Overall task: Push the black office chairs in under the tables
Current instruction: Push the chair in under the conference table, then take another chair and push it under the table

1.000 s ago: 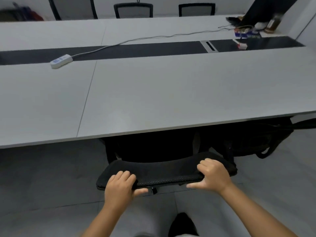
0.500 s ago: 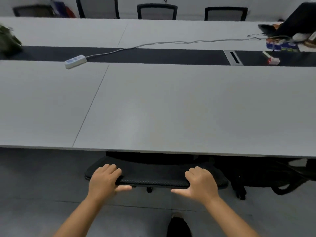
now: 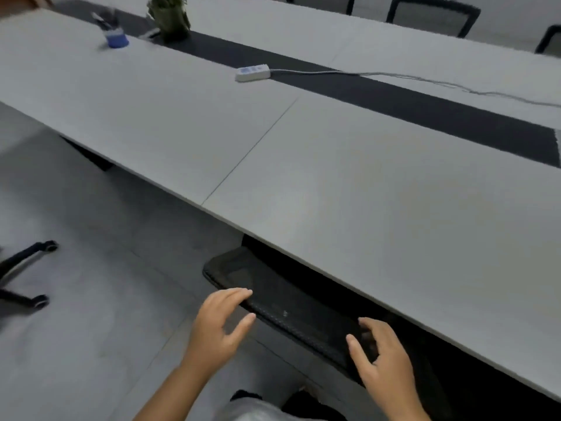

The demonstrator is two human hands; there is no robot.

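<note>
Chair back (image 3: 282,302) tucked against table edge (image 3: 334,268); open floor (image 3: 106,268) left; second chair's wheeled base (image 3: 27,268) far left.

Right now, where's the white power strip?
The white power strip lies on the grey table, upper middle of the head view, at the black centre strip's near edge.

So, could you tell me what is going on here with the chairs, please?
A person is tidying black office chairs under the grey table. The chair in front is tucked in, only its backrest top showing. Both hands are open at it: the left hand touches its edge, the right hand hovers. Another chair's wheeled base stands out on the left.
</note>
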